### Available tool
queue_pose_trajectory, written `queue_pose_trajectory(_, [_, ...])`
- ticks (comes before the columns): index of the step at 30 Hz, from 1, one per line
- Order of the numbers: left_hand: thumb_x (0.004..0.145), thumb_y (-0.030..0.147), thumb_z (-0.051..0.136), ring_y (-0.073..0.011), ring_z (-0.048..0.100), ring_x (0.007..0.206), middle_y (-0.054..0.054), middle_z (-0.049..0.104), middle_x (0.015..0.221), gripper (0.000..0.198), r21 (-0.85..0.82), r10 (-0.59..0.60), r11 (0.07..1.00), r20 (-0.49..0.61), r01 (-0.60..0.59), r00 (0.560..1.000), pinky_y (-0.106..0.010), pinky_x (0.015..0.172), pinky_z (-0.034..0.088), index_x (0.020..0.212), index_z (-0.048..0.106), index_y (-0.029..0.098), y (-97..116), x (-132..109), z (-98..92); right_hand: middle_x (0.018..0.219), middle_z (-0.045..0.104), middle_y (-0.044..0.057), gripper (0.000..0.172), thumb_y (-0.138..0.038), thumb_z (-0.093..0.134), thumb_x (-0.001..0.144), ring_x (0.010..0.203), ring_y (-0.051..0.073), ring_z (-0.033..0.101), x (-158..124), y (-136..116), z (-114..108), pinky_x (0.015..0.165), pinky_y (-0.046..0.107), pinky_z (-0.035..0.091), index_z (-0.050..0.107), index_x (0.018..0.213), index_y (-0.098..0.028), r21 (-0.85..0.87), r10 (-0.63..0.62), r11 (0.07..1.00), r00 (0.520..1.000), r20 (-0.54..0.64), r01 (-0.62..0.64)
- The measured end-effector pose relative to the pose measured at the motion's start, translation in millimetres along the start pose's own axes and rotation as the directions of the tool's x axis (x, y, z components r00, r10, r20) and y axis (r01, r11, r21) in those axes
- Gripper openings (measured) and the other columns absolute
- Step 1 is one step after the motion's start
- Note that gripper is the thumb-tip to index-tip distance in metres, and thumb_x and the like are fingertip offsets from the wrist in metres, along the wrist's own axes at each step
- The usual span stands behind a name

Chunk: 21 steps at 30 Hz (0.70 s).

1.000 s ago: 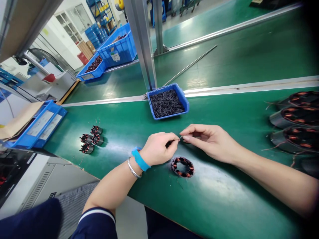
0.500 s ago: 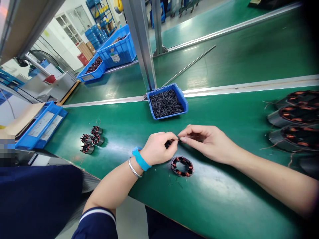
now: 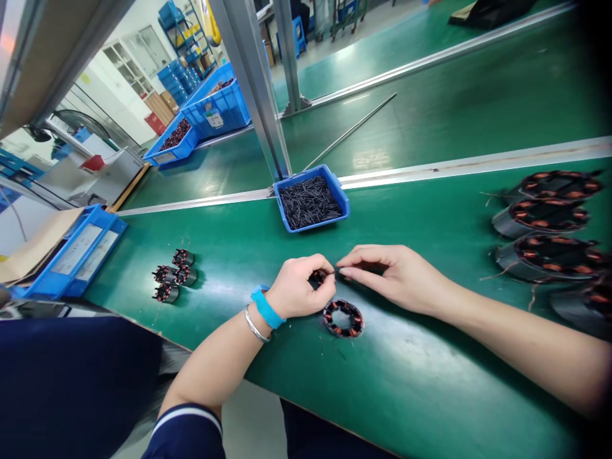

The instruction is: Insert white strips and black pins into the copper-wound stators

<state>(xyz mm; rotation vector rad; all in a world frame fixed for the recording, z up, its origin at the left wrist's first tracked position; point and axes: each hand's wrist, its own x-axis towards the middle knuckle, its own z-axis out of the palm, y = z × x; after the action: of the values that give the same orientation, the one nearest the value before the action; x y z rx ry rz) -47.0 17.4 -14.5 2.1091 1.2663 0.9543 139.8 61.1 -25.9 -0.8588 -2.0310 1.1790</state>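
Observation:
My left hand, with a blue band and a silver bangle at the wrist, is closed around a wound motor stator. Only a bit of black and copper shows between its fingers. My right hand is pinched just to the right, fingertips close to those of the left hand. Whatever sits in that pinch is too small to make out. Below both hands, another stator lies on the green table, its ring of copper windings facing up. Beyond them stands a blue bin of short black tubes.
A cluster of small stators stands on the left, and several larger-looking stators with loose wires on the right. A metal post rises behind the bin. Further back are a thin rod and blue crates.
My right fingertips have drawn slightly away from the left ones, leaving a small gap. The camera view has shifted a little. The stator on the table stays put.

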Motion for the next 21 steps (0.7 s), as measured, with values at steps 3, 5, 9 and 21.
queue_pose_trajectory(3, [0.075,0.015,0.056,-0.0113,0.059,0.059,-0.002,0.067,0.068,0.004,-0.001,0.014,1.0,-0.023,-0.014,1.0,-0.022,0.06,0.046,0.073,0.059,0.017,0,-1,0.4,0.074,0.071,0.004,0.022,-0.035,0.057,0.084,0.065,0.015,0.063,1,-2,0,0.062,0.027,0.049,0.071,0.078,-0.019,-0.02,-0.037,0.999,0.999,0.007,0.037])
queue_pose_trajectory(5, [0.076,0.015,0.055,-0.0116,0.06,0.06,-0.002,0.068,0.069,0.005,-0.005,0.017,1.0,-0.017,-0.017,1.0,-0.023,0.06,0.047,0.074,0.06,0.016,-1,-1,0.4,0.073,0.07,0.003,0.021,-0.033,0.057,0.084,0.064,0.014,0.063,1,-2,1,0.062,0.027,0.049,0.071,0.078,-0.019,-0.034,-0.052,0.998,0.999,0.008,0.052])
queue_pose_trajectory(9, [0.077,0.015,0.055,-0.0125,0.062,0.061,-0.004,0.069,0.07,0.006,-0.014,0.011,1.0,0.0,-0.011,1.0,-0.024,0.062,0.048,0.074,0.06,0.016,-1,-1,0.5,0.074,0.071,0.003,0.017,-0.028,0.056,0.086,0.065,0.013,0.063,0,0,2,0.063,0.025,0.05,0.07,0.082,-0.019,-0.08,-0.124,0.989,0.992,-0.014,0.122])
queue_pose_trajectory(21, [0.068,0.015,0.058,-0.0124,0.059,0.058,-0.001,0.065,0.066,0.002,-0.03,-0.074,0.997,-0.16,0.07,0.984,-0.024,0.058,0.048,0.07,0.058,0.017,0,0,12.2,0.063,0.055,0.003,0.029,-0.018,0.042,0.093,0.052,0.013,0.052,-1,6,24,0.049,0.026,0.04,0.058,0.069,-0.017,-0.672,-0.492,0.675,0.865,-0.102,0.305])
